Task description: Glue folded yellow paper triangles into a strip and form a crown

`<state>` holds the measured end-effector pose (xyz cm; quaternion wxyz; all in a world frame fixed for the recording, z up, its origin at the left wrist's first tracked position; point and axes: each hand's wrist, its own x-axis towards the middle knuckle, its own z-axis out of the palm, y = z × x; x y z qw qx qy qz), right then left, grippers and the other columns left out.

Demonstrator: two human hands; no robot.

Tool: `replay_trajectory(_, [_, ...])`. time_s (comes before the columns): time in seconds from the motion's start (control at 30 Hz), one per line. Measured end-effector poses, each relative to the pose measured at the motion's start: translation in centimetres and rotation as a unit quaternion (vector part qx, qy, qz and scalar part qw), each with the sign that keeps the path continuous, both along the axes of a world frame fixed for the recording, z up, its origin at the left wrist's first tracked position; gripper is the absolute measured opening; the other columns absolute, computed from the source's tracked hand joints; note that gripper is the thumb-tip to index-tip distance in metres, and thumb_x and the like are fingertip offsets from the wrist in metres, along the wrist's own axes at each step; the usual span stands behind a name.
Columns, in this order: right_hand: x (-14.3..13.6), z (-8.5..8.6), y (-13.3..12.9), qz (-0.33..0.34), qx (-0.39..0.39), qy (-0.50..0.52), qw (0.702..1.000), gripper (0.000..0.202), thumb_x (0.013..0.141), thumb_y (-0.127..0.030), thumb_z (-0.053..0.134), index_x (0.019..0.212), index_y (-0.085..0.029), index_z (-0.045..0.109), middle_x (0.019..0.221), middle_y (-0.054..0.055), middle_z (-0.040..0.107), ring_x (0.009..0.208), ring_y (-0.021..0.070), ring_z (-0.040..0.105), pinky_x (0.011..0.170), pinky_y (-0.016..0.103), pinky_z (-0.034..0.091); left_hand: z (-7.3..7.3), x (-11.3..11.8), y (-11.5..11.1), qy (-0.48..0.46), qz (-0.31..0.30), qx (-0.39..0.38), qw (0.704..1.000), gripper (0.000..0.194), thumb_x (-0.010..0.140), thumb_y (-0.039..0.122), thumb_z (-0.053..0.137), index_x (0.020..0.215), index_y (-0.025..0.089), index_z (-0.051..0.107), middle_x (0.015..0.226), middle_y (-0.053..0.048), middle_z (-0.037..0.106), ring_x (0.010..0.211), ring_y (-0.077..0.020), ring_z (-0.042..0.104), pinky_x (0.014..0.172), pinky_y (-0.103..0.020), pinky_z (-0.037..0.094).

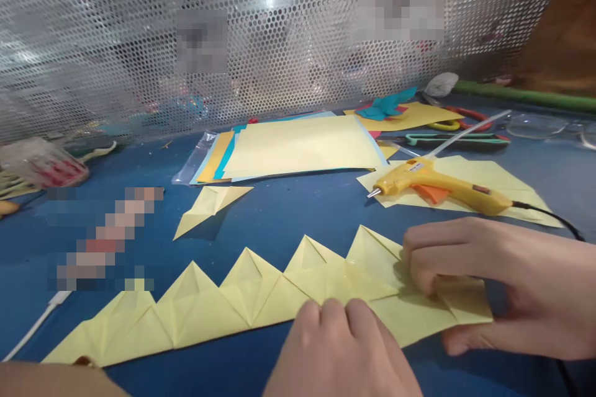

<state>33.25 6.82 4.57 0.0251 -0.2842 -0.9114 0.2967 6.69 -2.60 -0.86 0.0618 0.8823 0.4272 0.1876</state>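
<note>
A long strip of folded pale yellow paper [251,291] with a row of pointed peaks lies across the blue tabletop. My left hand [344,350] is closed at its lower edge, right of the middle, knuckles up and fingertips hidden. At the strip's right end, my right hand [512,285] grips a folded yellow piece, curled fingers on top and thumb at the near side. Just behind that hand, a yellow hot glue gun [447,187] with an orange trigger lies on yellow paper, its nozzle pointing left. A loose folded paper piece [209,205] rests behind the strip.
A stack of coloured paper sheets [302,146] lies at the back, before a perforated metal screen [279,25]. Scissors [468,118], a green cutter [456,139] and glasses [535,127] are back right. A clear container [44,161] and a white cable [32,329] are left.
</note>
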Motion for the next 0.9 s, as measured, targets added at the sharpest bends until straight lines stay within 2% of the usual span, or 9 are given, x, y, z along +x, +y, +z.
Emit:
replay_trajectory(0.03, [0.0,0.0,0.1,-0.002,0.0,0.004,1.0,0.025,0.098,-0.047,0.073,0.089,-0.026,0.062,0.088,0.002,0.067,0.074,0.0175,0.06,0.064,0.03,0.044,1.2,-0.1,0.5,0.023,0.029,0.052,0.998,0.015,0.099,0.015,0.06,0.095,0.016,0.075,0.073,-0.008,0.066,0.06,-0.0249,0.063,0.047,-0.033,0.049])
replay_trajectory(0.1, [-0.2,0.0,0.2,-0.01,-0.011,0.02,1.0,0.027,0.098,-0.048,0.072,0.087,-0.026,0.062,0.084,0.001,0.067,0.072,0.0176,0.06,0.064,0.03,0.043,3.0,-0.6,1.4,0.041,-0.076,0.094,0.992,0.018,0.1,0.023,0.064,0.088,0.015,0.075,0.076,-0.006,0.066,0.062,-0.0221,0.063,0.051,-0.032,0.054])
replay_trajectory(0.13, [-0.4,0.2,0.2,-0.016,-0.015,0.027,0.999,0.028,0.098,-0.048,0.072,0.085,-0.026,0.062,0.081,0.001,0.066,0.07,0.0173,0.059,0.063,0.03,0.043,3.5,-0.9,1.8,0.037,-0.08,0.099,0.991,0.019,0.101,0.025,0.064,0.094,0.013,0.077,0.08,-0.006,0.066,0.066,-0.0226,0.065,0.052,-0.032,0.055])
replay_trajectory(0.17, [-0.6,0.3,0.2,-0.021,-0.018,0.03,0.999,0.029,0.098,-0.048,0.072,0.083,-0.025,0.063,0.078,0.001,0.066,0.068,0.0171,0.059,0.062,0.03,0.042,3.7,-1.4,2.1,0.027,-0.081,0.098,0.992,0.017,0.101,0.019,0.061,0.097,0.014,0.077,0.082,-0.005,0.066,0.068,-0.022,0.065,0.053,-0.031,0.054])
replay_trajectory(0.27, [-1.2,0.9,0.1,-0.032,-0.015,0.024,0.999,0.034,0.099,-0.051,0.069,0.08,-0.024,0.064,0.074,0.001,0.064,0.066,0.0169,0.058,0.06,0.029,0.041,2.8,-2.6,2.5,-0.078,-0.07,0.181,0.978,0.034,0.094,0.002,0.041,0.093,0.018,0.072,0.075,-0.002,0.057,0.061,-0.0186,0.053,0.051,-0.029,0.046])
replay_trajectory(0.43, [-1.3,0.9,0.0,-0.038,-0.02,0.011,0.999,0.041,0.104,-0.056,0.06,0.081,-0.023,0.068,0.075,0.003,0.067,0.069,0.0179,0.061,0.063,0.031,0.043,2.4,-4.0,2.3,-0.031,-0.092,0.073,0.993,0.035,0.097,-0.004,0.038,0.102,0.02,0.063,0.086,-0.002,0.064,0.075,-0.0185,0.064,0.067,-0.029,0.053])
replay_trajectory(0.57, [-1.1,0.4,0.0,-0.07,-0.007,0.034,0.997,0.043,0.104,-0.06,0.06,0.084,-0.024,0.071,0.075,0.004,0.069,0.068,0.019,0.062,0.061,0.032,0.043,3.2,-4.0,3.0,-0.103,-0.059,0.036,0.992,0.023,0.098,0.004,0.045,0.105,0.025,0.05,0.089,0.002,0.065,0.074,-0.0157,0.066,0.062,-0.024,0.051])
replay_trajectory(0.7, [-1.4,0.2,-0.2,-0.097,0.004,0.039,0.994,0.037,0.105,-0.054,0.061,0.083,-0.024,0.068,0.073,0.002,0.069,0.063,0.016,0.061,0.058,0.029,0.042,4.2,-3.9,3.7,-0.117,-0.042,-0.07,0.99,0.031,0.097,0.011,0.053,0.124,0.025,0.05,0.1,0.003,0.072,0.085,-0.0143,0.073,0.07,-0.021,0.056])
replay_trajectory(0.9, [-2.7,-0.1,-0.7,-0.137,0.079,0.084,0.984,0.043,0.104,-0.058,0.061,0.077,-0.025,0.06,0.065,-0.002,0.064,0.052,0.0125,0.054,0.051,0.025,0.038,5.0,-3.7,4.0,-0.148,0.007,-0.167,0.975,0.031,0.092,0.01,0.055,0.117,0.027,0.059,0.102,0.004,0.074,0.076,-0.0127,0.072,0.067,-0.022,0.055])
